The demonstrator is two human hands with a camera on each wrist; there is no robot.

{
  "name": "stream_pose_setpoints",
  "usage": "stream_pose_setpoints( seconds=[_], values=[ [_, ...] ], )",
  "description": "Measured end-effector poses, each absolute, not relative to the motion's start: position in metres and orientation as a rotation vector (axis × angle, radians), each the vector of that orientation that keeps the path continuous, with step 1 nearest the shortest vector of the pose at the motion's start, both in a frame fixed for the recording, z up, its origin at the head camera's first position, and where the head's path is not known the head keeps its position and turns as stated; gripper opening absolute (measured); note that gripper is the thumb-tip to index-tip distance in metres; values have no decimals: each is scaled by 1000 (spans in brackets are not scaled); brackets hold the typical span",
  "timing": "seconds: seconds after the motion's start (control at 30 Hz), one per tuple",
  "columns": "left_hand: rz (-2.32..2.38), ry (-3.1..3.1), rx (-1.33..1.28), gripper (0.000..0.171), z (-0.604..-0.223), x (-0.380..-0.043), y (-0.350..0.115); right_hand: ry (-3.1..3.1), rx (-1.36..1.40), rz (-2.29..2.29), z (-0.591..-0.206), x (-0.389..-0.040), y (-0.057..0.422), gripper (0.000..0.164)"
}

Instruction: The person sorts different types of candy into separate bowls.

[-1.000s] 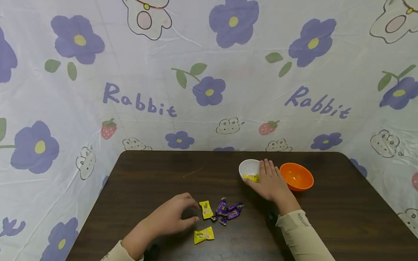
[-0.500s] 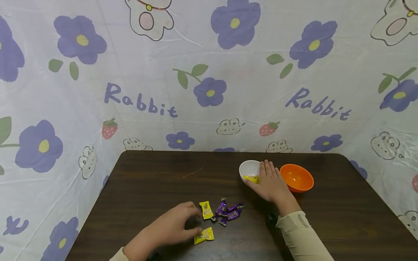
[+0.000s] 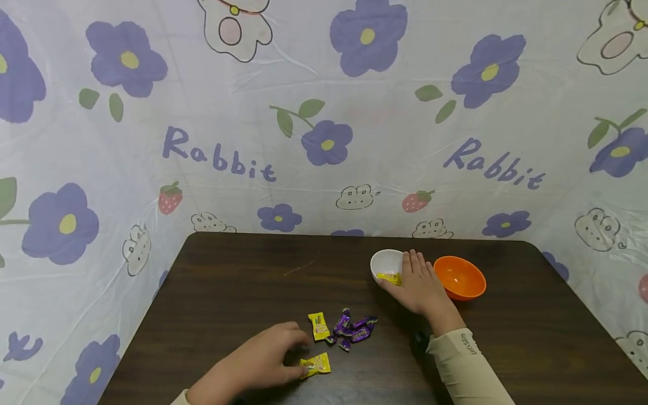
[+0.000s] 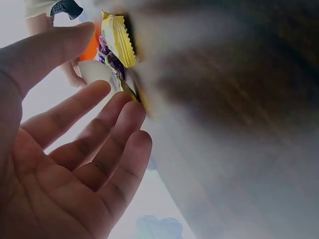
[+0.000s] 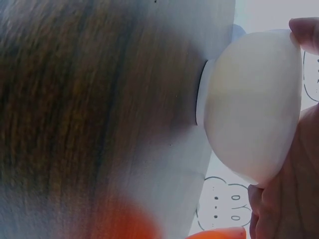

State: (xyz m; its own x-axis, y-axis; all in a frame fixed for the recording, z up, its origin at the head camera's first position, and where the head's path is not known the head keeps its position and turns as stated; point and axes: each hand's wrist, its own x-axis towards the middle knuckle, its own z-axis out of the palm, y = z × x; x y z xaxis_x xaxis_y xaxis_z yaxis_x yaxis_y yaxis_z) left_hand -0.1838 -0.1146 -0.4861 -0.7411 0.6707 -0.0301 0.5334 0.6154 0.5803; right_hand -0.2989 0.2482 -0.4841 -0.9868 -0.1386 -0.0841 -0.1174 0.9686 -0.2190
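In the head view my left hand (image 3: 270, 355) is low over the table, its thumb at the left end of the nearer yellow-wrapped candy (image 3: 316, 365). The left wrist view shows thumb and fingers spread apart with nothing pinched between them. A second yellow-wrapped candy (image 3: 319, 326) lies just beyond the fingertips, beside several purple-wrapped candies (image 3: 360, 334). My right hand (image 3: 422, 289) rests with straight fingers across the right side of the white bowl (image 3: 386, 257), thumb at the near rim. Yellow-wrapped candy (image 3: 388, 278) shows inside that bowl, partly hidden by the hand.
An orange bowl (image 3: 459, 278) stands just right of my right hand. The dark wooden table (image 3: 243, 281) ends at a patterned cloth (image 3: 217, 101) hung behind it.
My left hand has moved down toward me, from beside the farther yellow candy to the nearer one, its thumb reaching the wrapper. The right hand stays on the white bowl.
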Motion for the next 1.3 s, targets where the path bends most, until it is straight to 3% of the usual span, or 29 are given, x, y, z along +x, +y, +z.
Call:
stream_pose_setpoints(
  seconds=[0.77, 1.3],
  values=[
    [696, 2605, 974, 41, -490, -184, -102, 3021, -195, -356, -488, -299, 249, 117],
    [655, 2634, 1151, 19, -491, -187, -85, 3022, -184, -330, -497, -306, 254, 121]
  ],
)
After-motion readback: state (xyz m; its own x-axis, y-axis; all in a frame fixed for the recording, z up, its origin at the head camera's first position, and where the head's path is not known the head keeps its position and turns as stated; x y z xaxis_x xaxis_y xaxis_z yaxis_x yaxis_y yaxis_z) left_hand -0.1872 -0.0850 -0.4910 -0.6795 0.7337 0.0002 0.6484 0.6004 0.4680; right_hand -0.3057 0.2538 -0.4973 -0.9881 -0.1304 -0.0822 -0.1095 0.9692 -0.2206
